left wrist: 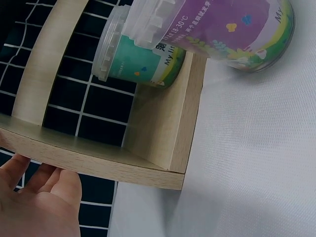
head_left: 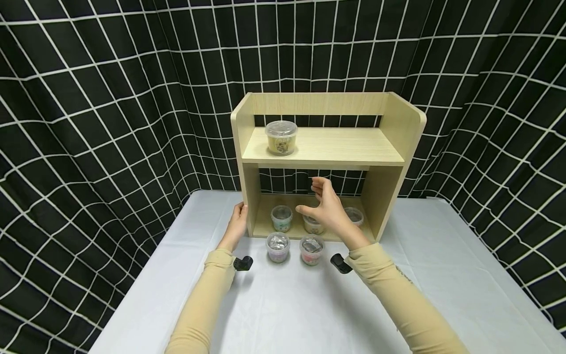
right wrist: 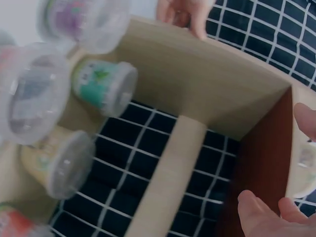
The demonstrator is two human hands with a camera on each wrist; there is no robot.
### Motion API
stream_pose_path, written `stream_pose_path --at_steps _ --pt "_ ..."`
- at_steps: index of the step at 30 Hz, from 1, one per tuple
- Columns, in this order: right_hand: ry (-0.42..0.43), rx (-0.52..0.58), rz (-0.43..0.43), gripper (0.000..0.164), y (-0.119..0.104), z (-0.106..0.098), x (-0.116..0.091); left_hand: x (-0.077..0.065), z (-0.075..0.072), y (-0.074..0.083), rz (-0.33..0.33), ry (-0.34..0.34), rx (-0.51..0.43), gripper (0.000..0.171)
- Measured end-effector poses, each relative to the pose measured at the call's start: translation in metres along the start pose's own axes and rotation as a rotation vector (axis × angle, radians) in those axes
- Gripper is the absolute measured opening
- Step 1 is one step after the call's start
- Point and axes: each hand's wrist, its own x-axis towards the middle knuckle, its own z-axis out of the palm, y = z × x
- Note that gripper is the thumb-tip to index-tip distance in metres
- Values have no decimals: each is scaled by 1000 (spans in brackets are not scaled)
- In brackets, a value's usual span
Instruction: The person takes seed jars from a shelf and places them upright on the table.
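Observation:
My left hand [head_left: 234,227] touches the outer left side of the wooden shelf [head_left: 323,156], fingers against the panel near its front edge. My right hand [head_left: 327,209] is raised before the lower compartment, thumb and fingers apart, with nothing between them. A yellow tub [head_left: 281,138] with a clear lid stands on the upper board at the left. On the lower board are a teal tub [head_left: 281,218], a cream tub [head_left: 313,225] partly behind my right hand, and another tub [head_left: 354,215] at the right, partly hidden by that hand.
On the white-covered table [head_left: 283,309], a purple tub [head_left: 278,247] and a pink tub [head_left: 311,250] stand just in front of the shelf. Black cloth with a white grid [head_left: 212,59] hangs behind and on both sides.

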Motion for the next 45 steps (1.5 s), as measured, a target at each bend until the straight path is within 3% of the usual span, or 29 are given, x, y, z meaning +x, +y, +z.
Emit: stream_pose_path --at_steps 19,28,45 --pt "-48 -22 -88 81 -39 -11 22 -1 1 0 1 19 -8 51" --pt "3 -95 -139 85 -55 -30 41 0 1 -2 -8 13 -2 50" --pt "31 -145 -50 85 -65 -45 74 0 0 -1 -18 -4 6 51"
